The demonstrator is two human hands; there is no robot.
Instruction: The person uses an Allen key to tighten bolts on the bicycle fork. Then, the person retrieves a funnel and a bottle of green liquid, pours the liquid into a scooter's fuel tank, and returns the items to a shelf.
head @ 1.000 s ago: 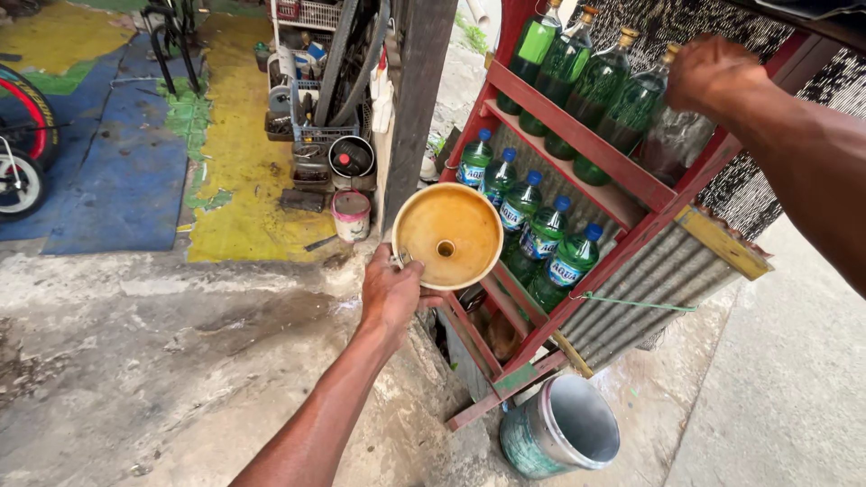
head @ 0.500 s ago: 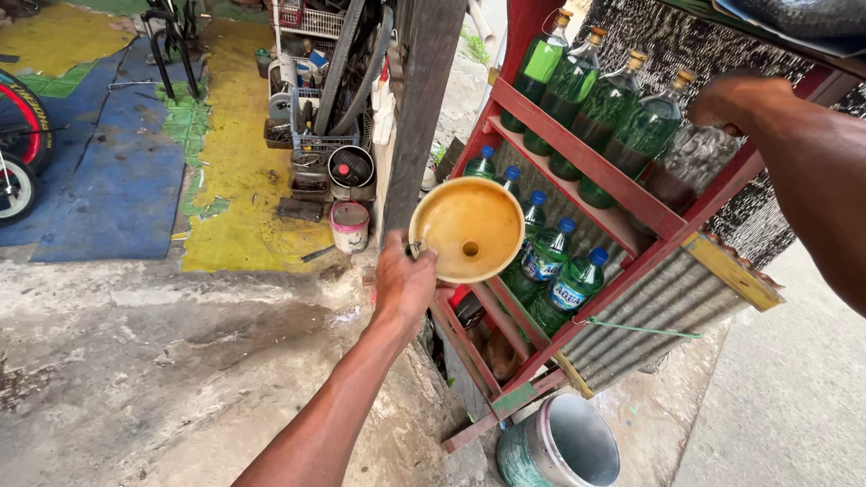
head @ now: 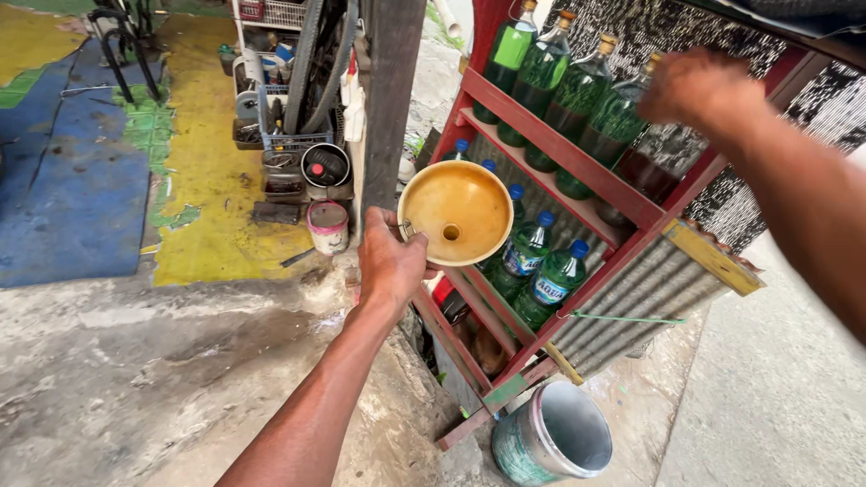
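While the yellow funnel (head: 456, 212) has kept its place in front of the red rack (head: 577, 176) over the last second, the right hand (head: 699, 90) has drifted from the bottle tops toward 3 o'clock and now hovers at the dark bottle (head: 645, 167), which suggests that bottle is being picked. The left hand (head: 390, 261) grips the funnel's rim at its 8 o'clock edge, fingers closed; the right hand's fingers are curled, blurred, and contact cannot be told.

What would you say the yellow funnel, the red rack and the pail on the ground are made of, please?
Round yellow funnel, held by the left hand: likely plastic, smooth, stained matte. Red slatted rack: apparently painted wood, with chipped edges. Grey-green pail: looks like metal, with a dull silvery inside.
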